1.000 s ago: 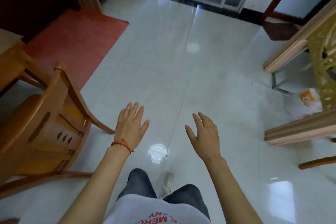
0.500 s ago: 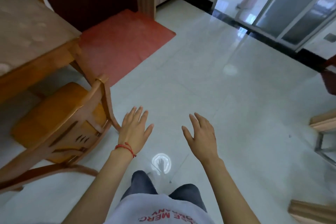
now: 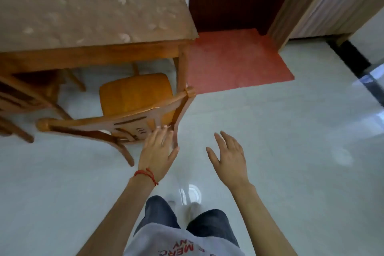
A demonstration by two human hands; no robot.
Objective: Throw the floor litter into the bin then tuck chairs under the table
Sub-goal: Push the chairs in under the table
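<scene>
A wooden chair [image 3: 133, 95] with an orange seat stands at the near right corner of the table [image 3: 89, 8], its seat partly under the table edge and its backrest toward me. My left hand [image 3: 159, 151], with a red string on the wrist, is open just in front of the backrest's right post; whether it touches the post is unclear. My right hand [image 3: 228, 156] is open over the bare floor, to the right of the chair and apart from it. No litter or bin is in view.
A second wooden chair [image 3: 22, 97] stands at the far left under the table. A red mat [image 3: 234, 60] lies beyond the table corner before a dark doorway. A wooden cabinet [image 3: 324, 4] stands at the upper right. White glossy tiles cover the floor.
The view has swung left, so the table and chair now sit straight ahead. Both open hands have come closer to the chair, the left one reaching its backrest.
</scene>
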